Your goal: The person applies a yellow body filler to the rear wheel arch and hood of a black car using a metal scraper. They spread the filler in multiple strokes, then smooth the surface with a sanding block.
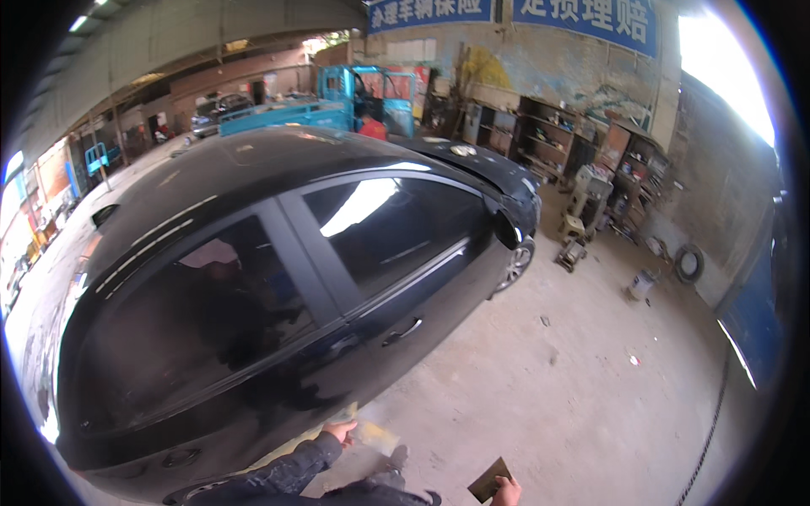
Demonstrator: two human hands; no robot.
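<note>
Spreading beneath everything, a pale, dusty floor [523, 363] bears a black car [337, 295], which takes up the left and middle of the view with its dark-windowed side turned to the person. Behind it rises a stained wall [574, 72] with blue banners along its top. A light-blue truck [291, 115] stands beyond the car's roof, and dark, cluttered shelves [547, 135] line the wall to its right. Nearer than the shelves is a worn metal machine [588, 192]; farther right, a black tyre [689, 263] leans by the wall, with a pale bucket [643, 285] near it on the floor.

At the lower edge, a dark-sleeved forearm [299, 465] reaches to the car's lower side. Its left hand [340, 431] is partly curled next to a small yellowish piece [348, 413]; whether the fingers grip that piece or merely touch it cannot be told. Just to the right lies a pale yellow patch [377, 437]. The right hand [507, 492], cut by the lower edge, is closed on one side of a flat dark plate [488, 480], which is held tilted above the floor, well apart from the car.
</note>
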